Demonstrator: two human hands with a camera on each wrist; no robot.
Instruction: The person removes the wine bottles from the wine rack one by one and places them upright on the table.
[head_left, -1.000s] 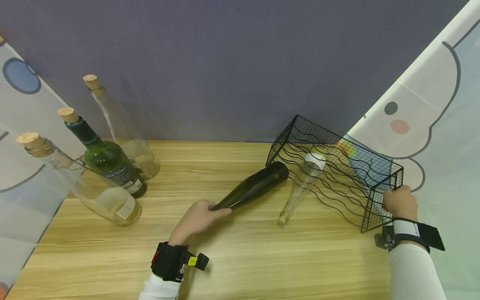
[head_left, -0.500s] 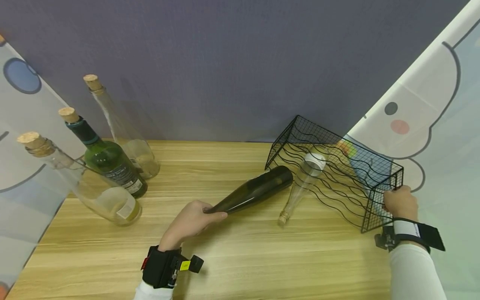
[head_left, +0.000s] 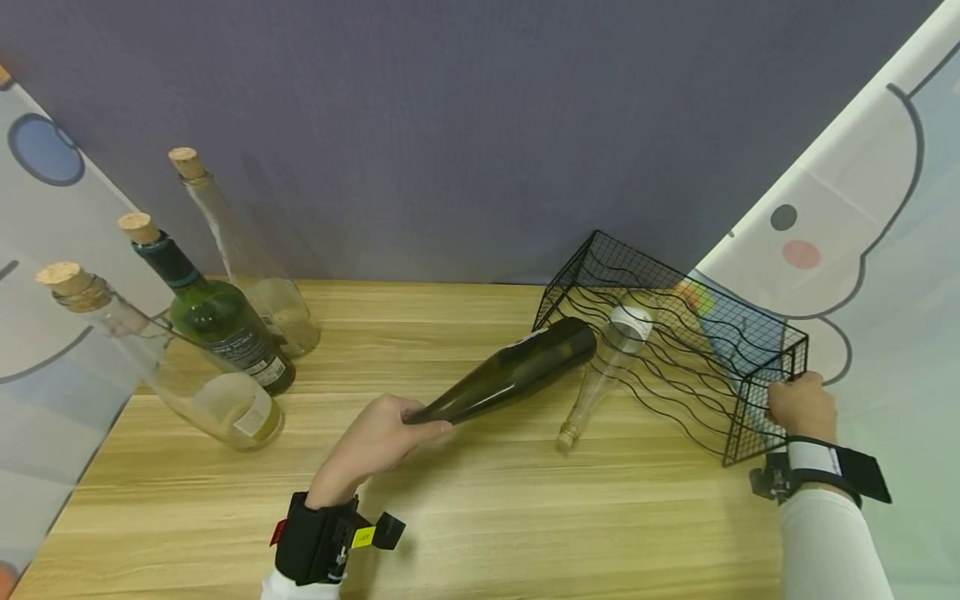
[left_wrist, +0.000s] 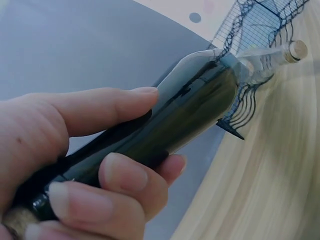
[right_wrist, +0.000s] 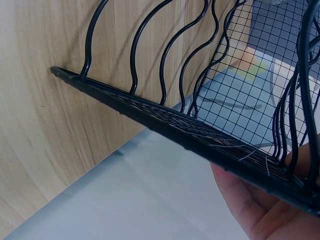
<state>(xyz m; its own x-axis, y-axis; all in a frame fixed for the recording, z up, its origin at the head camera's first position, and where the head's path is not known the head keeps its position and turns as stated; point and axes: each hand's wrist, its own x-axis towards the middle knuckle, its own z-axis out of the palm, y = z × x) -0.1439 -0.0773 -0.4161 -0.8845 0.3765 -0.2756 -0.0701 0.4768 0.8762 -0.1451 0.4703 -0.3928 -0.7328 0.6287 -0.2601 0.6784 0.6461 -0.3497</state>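
My left hand (head_left: 382, 437) grips a dark green wine bottle (head_left: 510, 371) by its neck, the base pointing to the right and raised. In the left wrist view the fingers (left_wrist: 125, 175) wrap the neck, and a cork (left_wrist: 20, 220) shows at the near end. The bottle's base overlaps the left end of a black wire wine rack (head_left: 765, 367). Inside the rack lies a clear corked bottle (head_left: 600, 383), its neck toward me. My right hand (head_left: 802, 407) holds the rack's right end; the right wrist view shows its fingers (right_wrist: 240, 195) at the mesh side panel.
On the left of the wooden table (head_left: 480, 517) stand a large clear corked bottle (head_left: 217, 396), a green corked bottle (head_left: 217, 321) and a slimmer clear corked bottle (head_left: 258, 283). A grey wall panel (head_left: 450, 142) rises behind; a printed white sheet (head_left: 900, 333) hangs at the right.
The dark bottle and my left hand first shifted slightly; then the bottle's base rose and moved right, closer over the rack's left end. The right hand and rack have stayed in place.
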